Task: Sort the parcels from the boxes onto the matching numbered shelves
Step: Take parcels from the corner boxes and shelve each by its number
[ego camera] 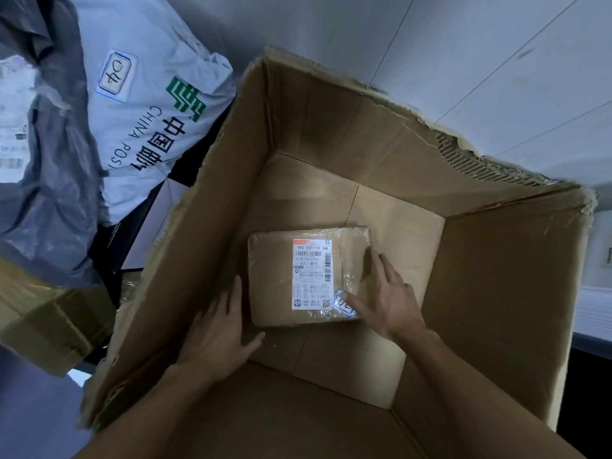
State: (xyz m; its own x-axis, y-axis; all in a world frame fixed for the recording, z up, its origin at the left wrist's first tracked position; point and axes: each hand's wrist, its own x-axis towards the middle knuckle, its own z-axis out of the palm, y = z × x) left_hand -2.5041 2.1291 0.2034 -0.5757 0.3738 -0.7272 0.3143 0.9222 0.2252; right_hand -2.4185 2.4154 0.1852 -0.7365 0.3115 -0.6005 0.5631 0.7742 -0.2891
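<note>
- Pale tiled floor (496,61) in dim light; a large open cardboard box (496,293) with a torn rim fills the view from above.
- Left hand (218,329) reaches into the box, fingers straight, lying just beside the left edge of a parcel (275,276); it holds nothing.
- Right hand (387,299) rests flat on the parcel's right side, fingers spread, not gripping.
- The right thumb partly covers a small handwritten sticker (344,308), so its number cannot be read.
- The parcel, brown and taped, with a printed label (311,276), lies flat on the box bottom, alone.
- Outside, upper left, a grey mail bag (142,94) carries a tag (116,76) reading "04".
- Step in hand: probably picking this parcel up.
- Next: both hands need to close on opposite edges, lift it out, uncover the number and find the matching shelf.
</note>
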